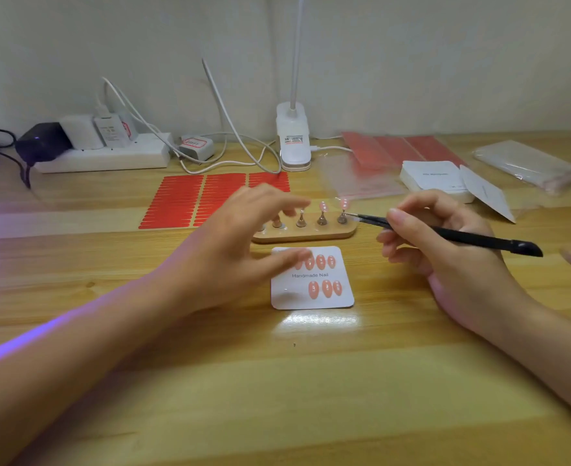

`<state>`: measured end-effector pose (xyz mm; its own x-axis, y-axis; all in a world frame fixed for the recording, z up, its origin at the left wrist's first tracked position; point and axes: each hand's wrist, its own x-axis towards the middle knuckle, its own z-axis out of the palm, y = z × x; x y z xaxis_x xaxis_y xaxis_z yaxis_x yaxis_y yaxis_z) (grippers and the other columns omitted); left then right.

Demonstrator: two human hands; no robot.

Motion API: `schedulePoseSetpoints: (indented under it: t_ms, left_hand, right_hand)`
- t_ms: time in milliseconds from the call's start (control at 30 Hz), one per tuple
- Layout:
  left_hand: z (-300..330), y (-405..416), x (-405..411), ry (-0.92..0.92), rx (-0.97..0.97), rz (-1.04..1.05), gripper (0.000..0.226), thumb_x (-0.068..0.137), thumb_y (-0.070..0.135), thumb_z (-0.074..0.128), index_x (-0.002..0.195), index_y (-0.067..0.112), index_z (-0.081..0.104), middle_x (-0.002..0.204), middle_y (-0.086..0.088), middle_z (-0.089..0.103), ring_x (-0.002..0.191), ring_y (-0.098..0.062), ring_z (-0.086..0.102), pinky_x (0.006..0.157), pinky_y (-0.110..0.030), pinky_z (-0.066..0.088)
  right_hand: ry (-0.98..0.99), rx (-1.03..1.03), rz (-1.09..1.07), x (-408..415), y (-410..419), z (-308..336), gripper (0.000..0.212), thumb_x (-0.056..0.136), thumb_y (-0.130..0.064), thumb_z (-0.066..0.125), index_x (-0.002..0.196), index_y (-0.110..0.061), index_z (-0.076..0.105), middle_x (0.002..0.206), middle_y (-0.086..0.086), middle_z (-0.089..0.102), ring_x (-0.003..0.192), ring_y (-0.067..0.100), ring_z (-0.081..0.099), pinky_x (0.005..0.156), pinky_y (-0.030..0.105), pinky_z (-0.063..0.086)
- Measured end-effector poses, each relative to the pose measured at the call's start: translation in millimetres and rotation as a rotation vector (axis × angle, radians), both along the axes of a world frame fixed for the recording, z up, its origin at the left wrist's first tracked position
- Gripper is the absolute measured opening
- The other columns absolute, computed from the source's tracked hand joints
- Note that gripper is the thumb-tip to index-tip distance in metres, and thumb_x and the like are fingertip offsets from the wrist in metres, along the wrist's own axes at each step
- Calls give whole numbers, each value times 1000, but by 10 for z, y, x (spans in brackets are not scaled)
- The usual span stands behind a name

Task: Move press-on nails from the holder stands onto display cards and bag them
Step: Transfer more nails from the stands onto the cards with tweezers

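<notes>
Right hand [445,250] pinches black tweezers [445,233], tips at rightmost nail [344,204] on wooden holder [306,234]. Left hand [240,243] blurred, fingers spread, empty, over holder. Display card [312,278] just before holder, 7 nails visible.

Your left hand [243,237] hovers blurred, fingers loosely spread; your right hand [445,250] has fingers curled, pinching a tool.

Bare table [294,398] lies open in front; the holder stand [306,232] and display card [312,279] crowd between both hands.
</notes>
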<state>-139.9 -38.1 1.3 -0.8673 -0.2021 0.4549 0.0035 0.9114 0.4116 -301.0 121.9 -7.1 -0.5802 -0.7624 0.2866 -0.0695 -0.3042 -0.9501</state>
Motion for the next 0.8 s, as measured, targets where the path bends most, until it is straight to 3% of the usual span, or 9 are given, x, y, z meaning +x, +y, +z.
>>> schedulePoseSetpoints:
  t_ms: [100, 167, 267, 400, 533, 633, 800]
  left_hand:
    - [37, -25, -180, 2, -29, 105, 55, 79, 36, 70, 127, 15, 52, 107, 8, 54, 99, -11, 50, 91, -38, 41]
    - [40, -31, -306, -24, 18, 156, 58, 79, 34, 70, 130, 19, 48, 108, 10, 54, 105, -12, 52, 93, -43, 41]
    - [12, -46, -456, -69, 119, 197, 59, 78, 33, 71, 131, 24, 46, 100, 13, 57, 101, -9, 55, 90, -35, 43]
    - [-36, -58, -556, -74, 180, 219, 50, 79, 25, 72, 125, 26, 51, 85, 17, 60, 92, -8, 57, 84, -35, 46]
    - [-58, -73, -570, -43, 198, 254, 46, 80, 23, 71, 122, 28, 53, 86, 14, 66, 95, -6, 56, 83, -35, 46]
    - [-46, -72, -579, -44, 215, 267, 46, 79, 25, 72, 121, 30, 54, 85, 14, 67, 91, -4, 57, 80, -33, 47]
    - [-40, -66, -586, -46, 243, 282, 46, 77, 25, 74, 118, 31, 55, 81, 17, 65, 87, -2, 58, 78, -29, 47]
  right_hand:
    - [131, 10, -73, 23, 11, -12, 12, 71, -35, 63, 80, -27, 66, 76, 0, 72, 65, 11, 67, 60, 18, 52]
    - [208, 24, -113, 36, 16, -9, 15, 77, -34, 59, 88, -27, 66, 84, -3, 73, 73, 11, 68, 66, 17, 52]
    - [335, 36, -170, 48, 21, 6, 12, 78, -33, 60, 87, -33, 69, 86, -9, 72, 80, 6, 67, 72, 15, 51]
    - [399, 22, -226, 32, 5, 52, 12, 72, -30, 67, 84, -31, 69, 78, -23, 69, 74, -7, 63, 66, 4, 44]
    - [410, 13, -226, -10, -37, 102, 21, 70, -32, 70, 91, -29, 65, 84, -17, 71, 79, -1, 67, 68, 8, 47]
    - [462, 19, -199, -37, -98, 118, 19, 69, -33, 71, 84, -23, 63, 80, -13, 71, 75, 3, 68, 66, 11, 49]
    - [599, 2, -227, -137, -242, 113, 18, 86, -30, 56, 99, -19, 63, 85, -7, 70, 73, 2, 68, 65, 12, 49]
